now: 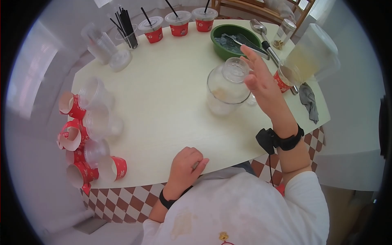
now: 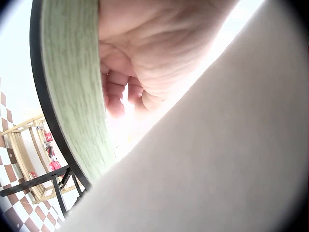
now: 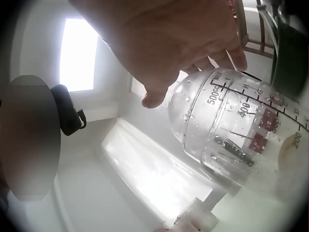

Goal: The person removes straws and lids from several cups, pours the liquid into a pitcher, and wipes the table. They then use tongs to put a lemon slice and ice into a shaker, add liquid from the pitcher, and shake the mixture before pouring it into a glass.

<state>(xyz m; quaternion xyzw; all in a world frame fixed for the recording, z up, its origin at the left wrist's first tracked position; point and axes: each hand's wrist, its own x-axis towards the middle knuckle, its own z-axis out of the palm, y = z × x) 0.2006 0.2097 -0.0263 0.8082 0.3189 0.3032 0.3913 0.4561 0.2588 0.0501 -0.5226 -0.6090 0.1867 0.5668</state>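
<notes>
A clear shaker [image 1: 228, 92] with a domed top stands on the cream table [image 1: 163, 106], a little pale liquid low inside. Black measuring marks and water drops show on the shaker [image 3: 236, 121] in the right wrist view. My right hand [image 1: 263, 83] is raised right beside its top, fingers extended and thumb apart, gripping nothing. From the wrist, the right hand [image 3: 178, 43] overlaps the dome's edge. My left hand [image 1: 186, 167] rests at the table's near edge with loosely curled fingers. The left wrist view shows the left hand [image 2: 149, 53] holding nothing.
Behind the shaker sits a green bowl [image 1: 218, 47] of ice with tongs. A pitcher [image 1: 312, 53] of pale yellow liquid, a red-sleeved cup [image 1: 282, 81] and a grey cloth [image 1: 309, 102] are right. Clear cups [image 1: 98, 110] and red sleeves [image 1: 76, 108] line the left; lidded drinks [image 1: 178, 26] stand behind.
</notes>
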